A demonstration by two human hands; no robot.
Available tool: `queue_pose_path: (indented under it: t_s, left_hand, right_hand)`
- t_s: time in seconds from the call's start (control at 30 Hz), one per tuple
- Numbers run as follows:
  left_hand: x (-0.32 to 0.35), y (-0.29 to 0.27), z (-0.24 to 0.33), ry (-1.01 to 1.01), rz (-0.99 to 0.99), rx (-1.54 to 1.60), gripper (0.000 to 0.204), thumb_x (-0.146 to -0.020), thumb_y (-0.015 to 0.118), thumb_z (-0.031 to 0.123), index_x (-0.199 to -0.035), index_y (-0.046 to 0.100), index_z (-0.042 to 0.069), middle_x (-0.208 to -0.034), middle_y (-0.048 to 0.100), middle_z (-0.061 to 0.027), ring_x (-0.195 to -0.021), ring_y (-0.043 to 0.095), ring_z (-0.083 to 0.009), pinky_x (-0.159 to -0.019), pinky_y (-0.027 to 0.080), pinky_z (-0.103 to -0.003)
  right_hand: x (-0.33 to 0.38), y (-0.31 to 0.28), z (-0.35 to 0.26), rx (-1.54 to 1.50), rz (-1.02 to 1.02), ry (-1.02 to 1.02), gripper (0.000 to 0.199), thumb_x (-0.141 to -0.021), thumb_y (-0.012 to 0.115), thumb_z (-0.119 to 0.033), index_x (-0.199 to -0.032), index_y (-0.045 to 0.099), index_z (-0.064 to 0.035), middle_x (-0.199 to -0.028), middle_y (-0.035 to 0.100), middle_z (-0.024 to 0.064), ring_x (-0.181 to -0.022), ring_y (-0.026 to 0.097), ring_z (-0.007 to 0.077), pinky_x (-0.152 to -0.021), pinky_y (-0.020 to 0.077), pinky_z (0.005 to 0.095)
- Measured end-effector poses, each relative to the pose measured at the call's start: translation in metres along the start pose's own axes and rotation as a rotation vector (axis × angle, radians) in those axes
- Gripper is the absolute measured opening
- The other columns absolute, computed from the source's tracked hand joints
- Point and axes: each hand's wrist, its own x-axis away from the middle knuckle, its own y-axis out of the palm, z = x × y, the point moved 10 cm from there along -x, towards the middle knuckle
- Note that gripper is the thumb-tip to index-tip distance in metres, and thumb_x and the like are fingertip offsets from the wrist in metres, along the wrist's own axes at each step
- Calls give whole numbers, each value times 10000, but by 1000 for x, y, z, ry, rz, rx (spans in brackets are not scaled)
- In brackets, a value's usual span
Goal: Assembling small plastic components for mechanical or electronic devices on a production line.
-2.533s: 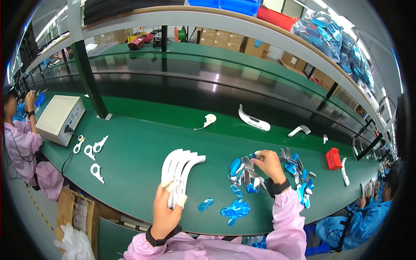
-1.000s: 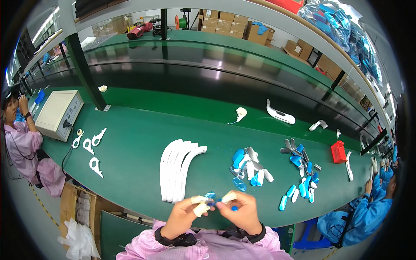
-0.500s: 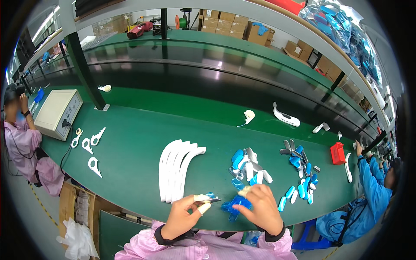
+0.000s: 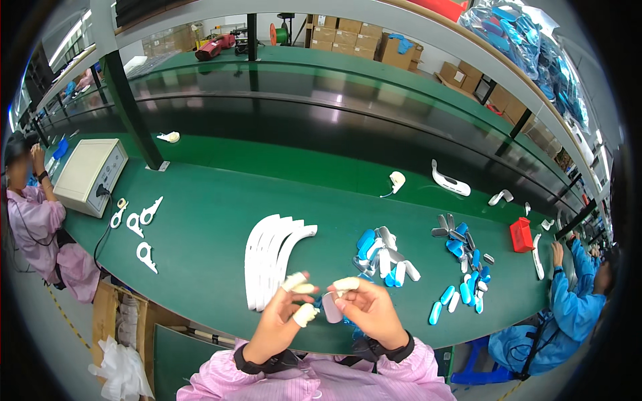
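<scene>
Between thumb and fingers my right hand [image 4: 376, 314] pinches a flat, rounded grey plate [image 4: 332, 308], held upright above the front of the table. My left hand [image 4: 281, 319] is just left of the plate, fingers apart with nothing in them. Pale finger cots cover several fingertips on both hands. Beyond my left hand lies a row of curved white plastic strips [image 4: 266, 257]. A pile of oval white, grey and blue-filmed pieces [image 4: 386, 257] lies ahead of my right hand. Crumpled blue film is partly hidden behind the right hand.
More oval pieces [image 4: 466, 291] and a red bin [image 4: 521, 235] are to the right. White ringed parts [image 4: 145, 257] and a beige control box [image 4: 91, 175] sit left. White parts [image 4: 451, 182] ride the green belt beyond. Co-workers sit at both sides.
The grey plate has passed from my left hand to my right, and my left fingers have opened. My right hand has left the blue film. Parts on the belt have shifted right.
</scene>
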Motion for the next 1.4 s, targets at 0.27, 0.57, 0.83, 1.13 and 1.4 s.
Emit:
queue_pose_path:
  t_s: [0.27, 0.57, 0.83, 1.13, 1.4]
  left_hand:
    - [9, 2, -12, -40, 65, -50, 133, -822, 712, 86, -932, 688, 15, -898, 636, -24, -791, 547, -87, -687, 422, -228]
    - [11, -5, -10, -15, 133, -133, 136, -821, 707, 65, -934, 681, -6, -844, 664, -24, -741, 564, -75, -655, 443, -216]
    - [12, 10, 25, 285, 1, -355, 71, -824, 671, 17, -813, 605, -6, -790, 650, -69, -710, 615, -151, -639, 482, -246]
    - [-14, -21, 41, 301, 260, -1359, 491, -778, 641, 49, -1245, 505, -23, -1177, 534, -220, -1143, 472, -378, -929, 382, -447]
    - [-18, 4, 17, 214, 71, -1566, 686, -715, 635, -4, -1361, 405, 8, -1087, 492, -201, -1012, 494, -376, -864, 384, -437]
  right_hand:
    - [6, -9, 25, -378, 144, 60, 249, -846, 601, 58, -1084, 541, 18, -967, 627, 95, -860, 613, 132, -776, 495, 260]
    - [7, -12, 29, -375, 165, 103, 265, -865, 584, 51, -1125, 539, 40, -897, 622, 90, -752, 615, 145, -732, 510, 268]
    - [11, 13, 66, -848, -31, 386, 254, -900, 552, -27, -1147, 530, 29, -895, 615, 95, -746, 609, 144, -705, 529, 295]
    - [5, -22, 50, -868, 154, 282, 245, -923, 538, -70, -1137, 520, 47, -776, 599, 88, -729, 591, 163, -708, 489, 276]
    - [5, -27, 37, -628, 164, 195, 297, -907, 565, -35, -1190, 522, 44, -874, 639, 98, -767, 634, 164, -725, 521, 275]
